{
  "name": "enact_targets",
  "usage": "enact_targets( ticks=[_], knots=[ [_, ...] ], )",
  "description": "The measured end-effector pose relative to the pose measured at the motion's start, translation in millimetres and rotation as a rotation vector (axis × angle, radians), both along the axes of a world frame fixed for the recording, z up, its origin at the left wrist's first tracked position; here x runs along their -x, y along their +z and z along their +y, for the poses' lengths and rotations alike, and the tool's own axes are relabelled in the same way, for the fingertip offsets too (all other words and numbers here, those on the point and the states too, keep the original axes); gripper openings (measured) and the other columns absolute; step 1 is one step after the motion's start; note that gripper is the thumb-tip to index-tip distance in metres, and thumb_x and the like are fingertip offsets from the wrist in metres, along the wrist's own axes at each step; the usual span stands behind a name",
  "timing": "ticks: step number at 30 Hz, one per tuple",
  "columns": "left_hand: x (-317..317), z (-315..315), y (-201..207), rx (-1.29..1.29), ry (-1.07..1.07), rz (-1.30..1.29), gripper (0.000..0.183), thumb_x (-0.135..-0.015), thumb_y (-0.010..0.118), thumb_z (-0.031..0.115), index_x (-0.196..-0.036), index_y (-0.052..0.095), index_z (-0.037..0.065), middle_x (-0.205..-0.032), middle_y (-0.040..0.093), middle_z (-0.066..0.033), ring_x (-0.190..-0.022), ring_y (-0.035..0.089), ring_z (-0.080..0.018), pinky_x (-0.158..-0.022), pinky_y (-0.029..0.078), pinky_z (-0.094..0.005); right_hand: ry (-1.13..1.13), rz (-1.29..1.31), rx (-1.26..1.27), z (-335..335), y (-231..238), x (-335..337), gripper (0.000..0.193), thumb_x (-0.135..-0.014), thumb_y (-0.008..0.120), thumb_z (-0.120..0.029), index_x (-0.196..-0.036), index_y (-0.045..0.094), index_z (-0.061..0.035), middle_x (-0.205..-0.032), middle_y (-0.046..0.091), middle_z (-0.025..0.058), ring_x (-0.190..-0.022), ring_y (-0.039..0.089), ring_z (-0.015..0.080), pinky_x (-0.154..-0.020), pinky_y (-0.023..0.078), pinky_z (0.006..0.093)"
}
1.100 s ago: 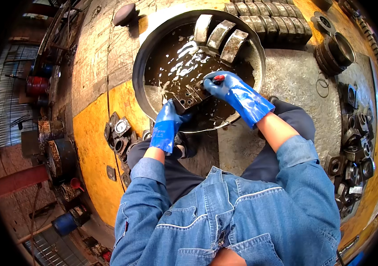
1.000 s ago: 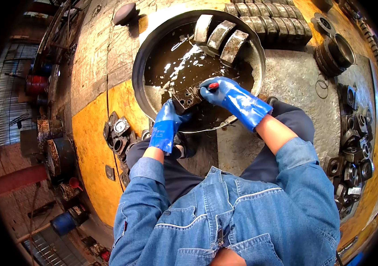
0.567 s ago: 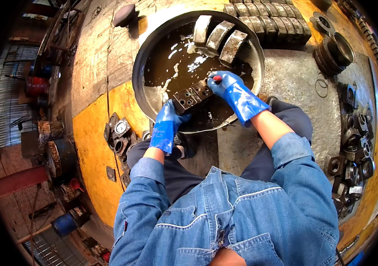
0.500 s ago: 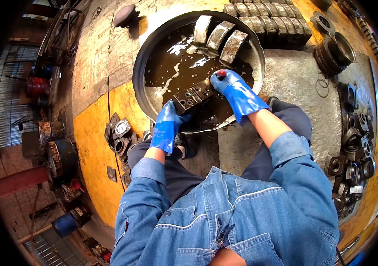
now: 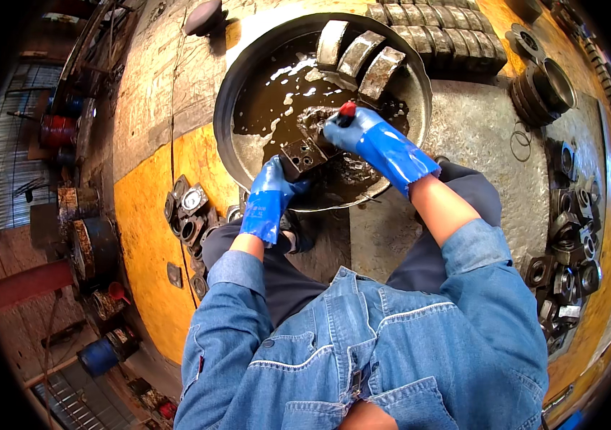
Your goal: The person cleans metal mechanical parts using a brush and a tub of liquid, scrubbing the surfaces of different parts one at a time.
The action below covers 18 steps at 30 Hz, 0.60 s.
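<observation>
My left hand point(image 5: 272, 193), in a blue rubber glove, is closed on the near end of a dark metal block point(image 5: 301, 155) with round holes. The block is held tilted over a wide round metal basin point(image 5: 225, 136) of murky brown liquid. My right hand point(image 5: 354, 132), gloved alike, is wrapped round a tool with a red-and-black handle point(image 5: 348, 110). That hand is over the block's far right part and hides some of it. The tool's working end is hidden. Three curved metal blocks point(image 5: 360, 54) rest in the basin's far right side.
Rows of similar curved blocks point(image 5: 449, 44) stand beyond the basin. A metal cylinder point(image 5: 543, 92) is at the far right, with a pile of square metal parts point(image 5: 571, 244) nearer. Left of my knee lie more metal parts point(image 5: 192, 222). A dark rounded object point(image 5: 204, 17) sits far left.
My right hand has moved slightly left over the block, and the red-and-black handle now points up. The liquid beside the block is splashed and foamy. My left hand has kept its hold.
</observation>
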<state>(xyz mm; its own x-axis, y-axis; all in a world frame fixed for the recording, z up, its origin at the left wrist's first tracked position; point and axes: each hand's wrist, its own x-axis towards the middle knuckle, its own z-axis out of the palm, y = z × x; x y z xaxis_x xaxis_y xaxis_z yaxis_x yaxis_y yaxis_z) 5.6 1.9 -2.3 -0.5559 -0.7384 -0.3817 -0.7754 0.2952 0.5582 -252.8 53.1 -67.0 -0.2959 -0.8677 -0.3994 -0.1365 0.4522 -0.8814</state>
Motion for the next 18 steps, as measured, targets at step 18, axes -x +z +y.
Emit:
enact_targets(
  ticks=[18],
  knots=[
    [-7.1,-3.1,-5.0,0.027,-0.015,0.022,0.065,-0.073,0.093,0.031,-0.124,0.066,0.001,-0.116,0.075,-0.0221,-0.111,0.072,-0.0378,-0.095,0.057,-0.0434,0.151,0.444,-0.019,25.6,102.3,-17.3,0.032,-0.088,0.072,-0.04,-0.096,0.077,-0.0099,-0.091,0.078,0.0111,-0.088,0.075,0.0261,-0.083,0.058,0.0344]
  ],
)
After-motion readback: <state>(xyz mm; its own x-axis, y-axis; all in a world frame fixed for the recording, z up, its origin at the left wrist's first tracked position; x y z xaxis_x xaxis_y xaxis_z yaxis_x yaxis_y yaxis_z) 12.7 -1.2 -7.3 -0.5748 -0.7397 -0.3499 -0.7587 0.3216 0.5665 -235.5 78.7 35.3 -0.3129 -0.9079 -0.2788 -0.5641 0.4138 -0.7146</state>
